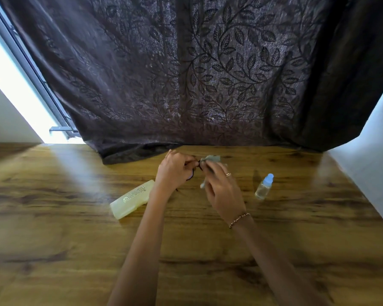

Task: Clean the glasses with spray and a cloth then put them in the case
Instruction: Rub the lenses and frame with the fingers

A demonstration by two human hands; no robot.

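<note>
Head — L/R fingers [219,172] round glasses [190,176], cloth [210,159]

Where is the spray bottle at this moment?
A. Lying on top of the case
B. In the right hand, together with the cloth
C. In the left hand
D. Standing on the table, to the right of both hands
D: the spray bottle stands upright on the table, apart from the right hand, which holds only the cloth.
</note>
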